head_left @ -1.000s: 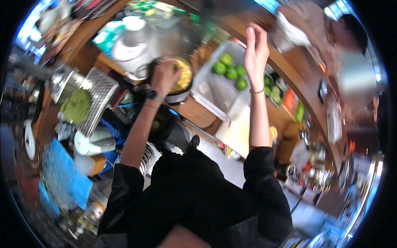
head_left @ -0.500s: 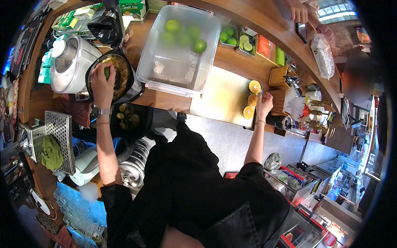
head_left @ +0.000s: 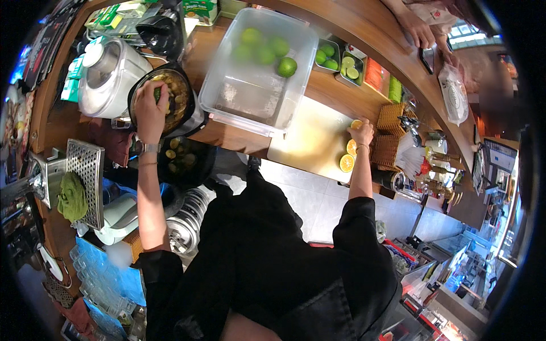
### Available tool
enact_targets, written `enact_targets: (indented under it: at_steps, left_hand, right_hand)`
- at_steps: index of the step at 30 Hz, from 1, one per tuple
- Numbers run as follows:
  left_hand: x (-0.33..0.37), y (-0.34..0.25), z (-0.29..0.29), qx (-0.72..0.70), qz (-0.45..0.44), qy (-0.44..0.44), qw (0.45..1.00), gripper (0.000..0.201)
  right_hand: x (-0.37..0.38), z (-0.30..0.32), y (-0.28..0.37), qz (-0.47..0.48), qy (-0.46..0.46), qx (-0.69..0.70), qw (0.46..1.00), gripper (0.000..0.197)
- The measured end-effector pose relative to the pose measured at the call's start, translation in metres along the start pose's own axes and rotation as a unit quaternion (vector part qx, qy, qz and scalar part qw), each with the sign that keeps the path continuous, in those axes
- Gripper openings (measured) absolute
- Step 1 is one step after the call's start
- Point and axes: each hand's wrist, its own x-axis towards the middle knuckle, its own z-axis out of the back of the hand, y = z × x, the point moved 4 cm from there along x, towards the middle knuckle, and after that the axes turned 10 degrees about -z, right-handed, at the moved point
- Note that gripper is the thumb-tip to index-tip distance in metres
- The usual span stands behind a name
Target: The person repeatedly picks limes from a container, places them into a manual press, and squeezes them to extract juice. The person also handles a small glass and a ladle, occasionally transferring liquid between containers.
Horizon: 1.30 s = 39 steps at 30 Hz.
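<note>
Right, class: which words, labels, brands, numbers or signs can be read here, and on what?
I copy no wording, but print shows:
Green rectangular packet, top: pale lettering, partly legible.
Crumpled white plastic bag, right: print too blurred to read.
Bright rectangular screen, right: details too small to read.
Any other print: too small or blurred.

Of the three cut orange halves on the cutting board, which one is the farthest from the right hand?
The lowest orange half in the picture, nearest the person's body; the other two lie closer to the right hand.

Limes (head_left: 287, 67) in tub (head_left: 250, 98); cutting board (head_left: 310, 139) right, orange halves (head_left: 347, 163) on its right end; container (head_left: 197, 117) left of tub.
</note>
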Motion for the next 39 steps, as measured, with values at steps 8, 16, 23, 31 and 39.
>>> enact_targets:
  at_steps: [8, 16, 23, 31, 39]
  left_hand:
    - [-0.007, -0.001, -0.001, 0.001, 0.010, -0.035, 0.999, 0.015]
    - [-0.001, -0.001, 0.051, -0.078, 0.063, -0.195, 0.976, 0.018]
    - [-0.061, 0.003, 0.134, 0.050, 0.033, -0.203, 0.977, 0.028]
    - [-0.070, -0.051, 0.126, -0.249, -0.030, -0.064, 0.966, 0.084]
    - [-0.099, -0.043, 0.113, -0.319, 0.053, -0.101, 0.941, 0.079]
  right_hand:
    - [-0.050, 0.085, 0.051, 0.198, -0.162, 0.258, 0.932, 0.078]
    - [-0.164, 0.192, 0.161, 0.280, -0.106, 0.422, 0.856, 0.080]
    - [-0.255, 0.190, 0.260, 0.360, 0.208, 0.594, 0.688, 0.074]
    - [-0.380, 0.170, 0.342, 0.277, 0.575, 0.560, 0.528, 0.058]
    - [-0.410, 0.156, 0.375, 0.296, 0.646, 0.457, 0.535, 0.052]
